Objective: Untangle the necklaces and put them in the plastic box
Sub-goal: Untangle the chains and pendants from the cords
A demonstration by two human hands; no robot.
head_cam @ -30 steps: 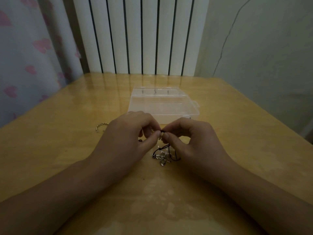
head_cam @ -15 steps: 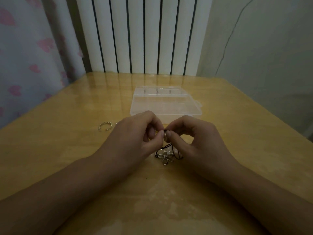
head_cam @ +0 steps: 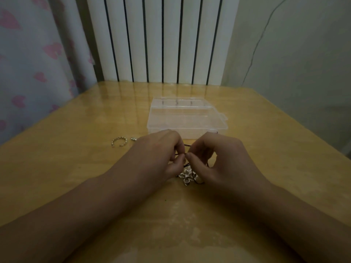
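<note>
1. Both hands are meeting in the middle of the wooden table (head_cam: 76,168), fingertips almost touching each other.
2. Left hand (head_cam: 157,156) is curling its fingers in, and its thumb and first finger are pinching a thin black cord (head_cam: 187,165).
3. Right hand (head_cam: 218,162) is curling the same way and pinching the same cord just beside the left fingertips.
4. Between the two pinches the cord is running a short way from left to right. More of it is dropping down to the table in small loops under the hands.
5. A shiny silver flower pendant (head_cam: 187,177) is lying flat on the table just below the fingertips, nearer to the person. It is sitting on the cord loops. The right hand is hiding part of the cord, so I cannot tell how the loops are crossing.
6. The clear plastic box (head_cam: 187,118) is sitting just behind the hands, with its long side going left to right. Its little tab is sticking out on the right side. It looks see-through, and I cannot tell if its lid is open or down.
7. A small silver open ring (head_cam: 118,142) is lying on the table to the left of the left hand, and a tiny silver piece (head_cam: 133,139) is lying just beside it, close to the hand.
8. A white radiator (head_cam: 161,38) is standing behind the table, with a curtain with pink hearts (head_cam: 34,59) hanging to the left.
</note>
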